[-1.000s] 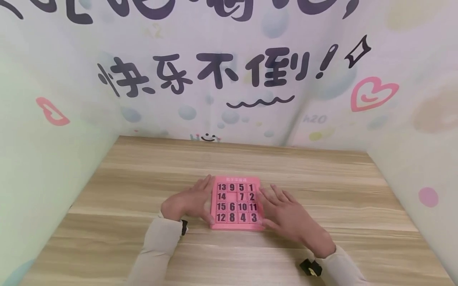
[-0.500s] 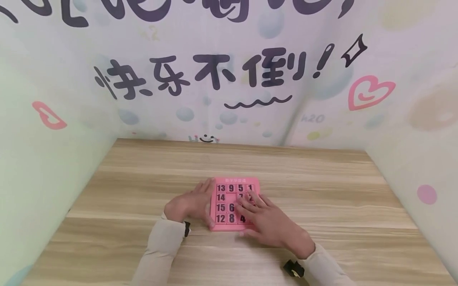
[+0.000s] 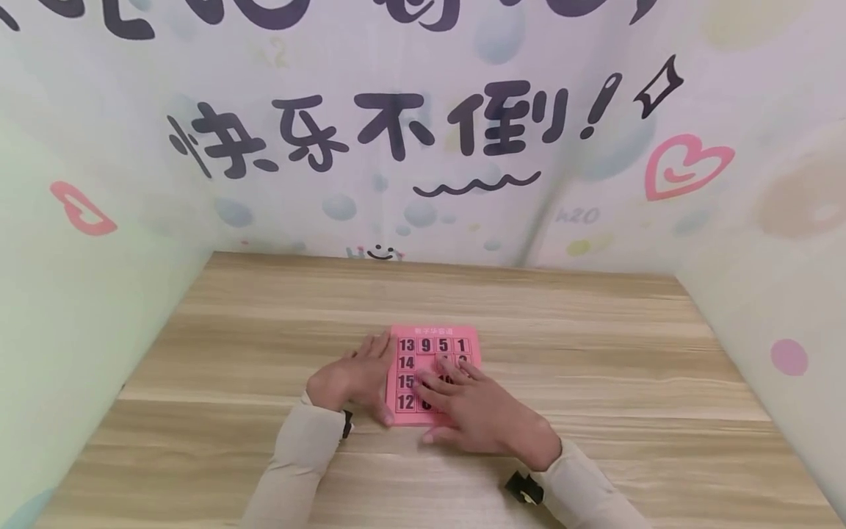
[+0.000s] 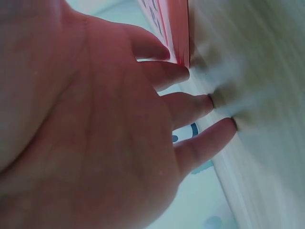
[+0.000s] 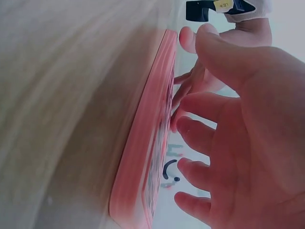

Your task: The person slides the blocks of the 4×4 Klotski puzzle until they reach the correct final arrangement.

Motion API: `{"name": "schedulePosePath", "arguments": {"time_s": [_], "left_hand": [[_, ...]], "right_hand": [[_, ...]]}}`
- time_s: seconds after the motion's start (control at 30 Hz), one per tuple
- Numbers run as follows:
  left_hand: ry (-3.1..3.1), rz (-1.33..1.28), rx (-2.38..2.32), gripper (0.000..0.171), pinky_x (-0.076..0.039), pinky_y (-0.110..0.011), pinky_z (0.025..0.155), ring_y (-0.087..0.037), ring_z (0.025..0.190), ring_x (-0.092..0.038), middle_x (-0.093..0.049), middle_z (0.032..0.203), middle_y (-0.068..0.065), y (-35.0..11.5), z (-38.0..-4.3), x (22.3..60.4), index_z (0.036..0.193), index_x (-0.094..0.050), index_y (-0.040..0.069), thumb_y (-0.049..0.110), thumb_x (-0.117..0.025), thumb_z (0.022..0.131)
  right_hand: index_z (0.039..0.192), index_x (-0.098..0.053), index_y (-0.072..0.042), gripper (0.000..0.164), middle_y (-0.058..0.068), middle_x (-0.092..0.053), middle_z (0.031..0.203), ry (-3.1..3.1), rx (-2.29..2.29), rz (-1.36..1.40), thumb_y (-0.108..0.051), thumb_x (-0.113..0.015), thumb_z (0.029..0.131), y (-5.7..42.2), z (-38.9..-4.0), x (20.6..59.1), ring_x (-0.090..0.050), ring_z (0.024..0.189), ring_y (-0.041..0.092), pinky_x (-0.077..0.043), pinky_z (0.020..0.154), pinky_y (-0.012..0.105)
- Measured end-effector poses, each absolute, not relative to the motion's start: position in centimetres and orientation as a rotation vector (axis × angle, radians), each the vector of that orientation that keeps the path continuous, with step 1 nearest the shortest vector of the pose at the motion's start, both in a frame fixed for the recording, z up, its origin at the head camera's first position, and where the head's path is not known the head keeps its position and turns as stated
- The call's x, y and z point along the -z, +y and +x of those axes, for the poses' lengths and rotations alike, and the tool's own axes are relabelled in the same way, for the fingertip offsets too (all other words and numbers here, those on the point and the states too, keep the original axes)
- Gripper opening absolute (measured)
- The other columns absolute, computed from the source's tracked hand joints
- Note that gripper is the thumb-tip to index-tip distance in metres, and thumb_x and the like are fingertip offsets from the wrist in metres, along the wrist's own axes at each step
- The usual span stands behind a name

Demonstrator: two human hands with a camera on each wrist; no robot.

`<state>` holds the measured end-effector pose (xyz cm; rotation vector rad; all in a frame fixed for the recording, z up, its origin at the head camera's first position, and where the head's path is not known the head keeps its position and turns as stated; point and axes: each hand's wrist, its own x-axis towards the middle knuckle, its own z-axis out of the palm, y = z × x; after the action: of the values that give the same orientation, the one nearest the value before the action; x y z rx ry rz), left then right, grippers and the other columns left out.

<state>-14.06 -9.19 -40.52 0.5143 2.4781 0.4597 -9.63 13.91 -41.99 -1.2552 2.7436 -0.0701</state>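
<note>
The pink number puzzle [image 3: 424,361] lies flat on the wood-grain surface [image 3: 264,316], about midway between its left and right edges and well apart from its far edge. Along the puzzle's left side we see our left hand [image 3: 360,378], its fingers straight and set wide apart, the thumb at the puzzle's near-left corner. In the left wrist view, our fingertips reach down to the surface beside the pink side wall. Our right hand [image 3: 485,411] extends over the puzzle's right part, fingers spread and holding nothing, thumb out by the near side; we cannot tell whether any fingertip touches a tile.

Between our hands we can read 13, 9, 5 and 1 across the far row, with 14, 15 and 12 below 13. Right of 14 is a gap without a tile, and our right fingers hide much of the rest.

Farther out, we have a black device at the left wrist [image 3: 347,424], another at the right, and pale sleeves [image 3: 294,448] on both arms. Beyond the surface's far edge stands a white back wall [image 3: 304,220] with large black characters [image 3: 396,125] and a pink heart toward the far-right corner.
</note>
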Motion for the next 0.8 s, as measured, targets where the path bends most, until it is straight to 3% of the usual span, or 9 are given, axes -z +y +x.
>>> {"name": "schedulePosePath", "arguments": {"time_s": [0.37,0.8], "left_hand": [[2.494,0.469,-0.433,0.133,-0.01,-0.054,0.123,-0.039,0.152,0.002,0.004,0.166,-0.019,-8.94,-14.0,40.65,0.157,-0.003,-0.002,0.033,-0.092,0.064],[2.508,0.458,-0.418,0.133,-0.011,-0.052,0.123,-0.038,0.153,0.001,0.002,0.166,-0.018,-8.8,-14.18,40.78,0.158,-0.006,-0.001,0.033,-0.091,0.062]], "right_hand": [[0.154,-0.038,-0.02,0.073,-0.002,-0.033,0.16,2.714,0.024,-1.224,-0.066,-0.041,0.096,13.79,-9.69,42.13,-0.02,0.151,0.034,-0.02,0.121,0.054],[0.15,-0.046,-0.02,0.069,-0.001,-0.039,0.157,2.715,-0.02,-1.203,-0.064,-0.043,0.096,13.93,-9.47,41.66,-0.027,0.148,0.037,-0.023,0.119,0.056]]}}
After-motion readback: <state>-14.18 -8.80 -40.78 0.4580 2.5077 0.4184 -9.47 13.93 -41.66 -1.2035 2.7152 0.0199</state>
